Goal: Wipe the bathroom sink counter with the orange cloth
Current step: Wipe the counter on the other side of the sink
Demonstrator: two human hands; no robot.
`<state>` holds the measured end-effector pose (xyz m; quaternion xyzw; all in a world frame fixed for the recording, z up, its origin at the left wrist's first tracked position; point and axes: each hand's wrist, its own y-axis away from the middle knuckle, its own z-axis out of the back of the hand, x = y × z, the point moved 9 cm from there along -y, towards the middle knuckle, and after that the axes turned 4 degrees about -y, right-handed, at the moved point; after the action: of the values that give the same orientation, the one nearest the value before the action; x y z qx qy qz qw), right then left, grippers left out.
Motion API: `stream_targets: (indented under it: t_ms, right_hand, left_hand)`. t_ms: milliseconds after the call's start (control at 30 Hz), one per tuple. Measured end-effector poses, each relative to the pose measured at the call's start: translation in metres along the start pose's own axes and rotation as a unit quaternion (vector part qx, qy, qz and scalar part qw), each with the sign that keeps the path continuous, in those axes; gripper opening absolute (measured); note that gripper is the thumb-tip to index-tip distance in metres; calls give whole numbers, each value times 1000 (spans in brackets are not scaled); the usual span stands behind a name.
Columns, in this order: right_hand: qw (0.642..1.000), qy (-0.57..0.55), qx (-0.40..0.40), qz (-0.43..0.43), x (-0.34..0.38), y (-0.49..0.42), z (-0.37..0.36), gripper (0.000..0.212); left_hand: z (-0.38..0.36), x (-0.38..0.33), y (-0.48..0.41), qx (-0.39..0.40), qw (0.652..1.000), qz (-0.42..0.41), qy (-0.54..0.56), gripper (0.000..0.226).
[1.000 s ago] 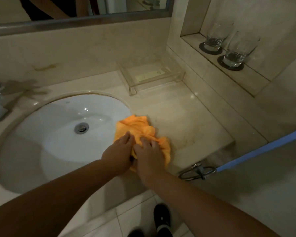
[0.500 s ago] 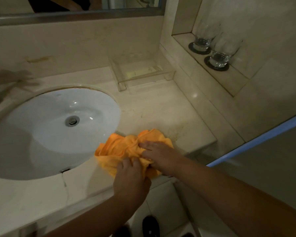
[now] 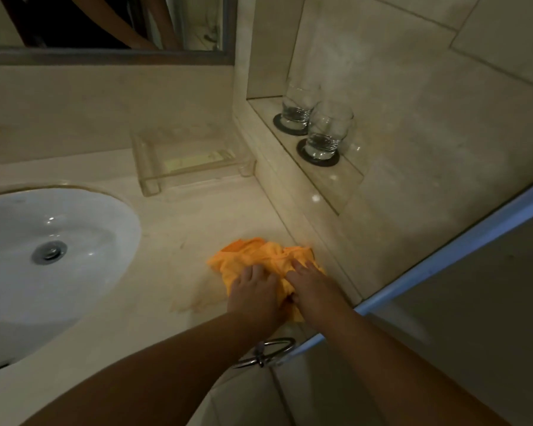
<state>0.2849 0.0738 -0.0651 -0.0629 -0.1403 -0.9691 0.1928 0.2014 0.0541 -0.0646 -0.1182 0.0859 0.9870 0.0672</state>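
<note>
Orange cloth (image 3: 259,256), one, on the counter (image 3: 182,238) under left hand (image 3: 254,292) and right hand (image 3: 313,289), fingers (image 3: 299,266) of both outstretched; two glasses (image 3: 326,130) beyond.

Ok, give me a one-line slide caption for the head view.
Left hand and right hand press the orange cloth on the counter right of the sink.

Position: my head-worn camera, above the beige stone counter (image 3: 182,216).
Facing: forward and steeply down, toward the metal-framed wall mirror (image 3: 105,26).
Nearness: close.
</note>
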Motion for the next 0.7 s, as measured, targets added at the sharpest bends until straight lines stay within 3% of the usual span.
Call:
stream_targets:
  t_ms: [233,400,467,600,700]
  right_hand:
    - [995,-94,-16,1,3,2,-8,41]
    - [999,-36,-2,12,37,11,-26,41]
    - [999,-15,0,35,70,17,-35,47]
    - [995,-12,-37,87,152,29,-38,37]
    - [988,-33,-37,146,223,27,-50,37]
  left_hand:
    - [1,-2,-5,1,999,-23,-23,50]
    - [10,28,28,33,999,-11,5,47]
    - [13,53,54,-5,1000,4,24,43]
    - [22,123,119,-109,991,73,27,42]
    - [25,180,167,-133,983,123,30,40]
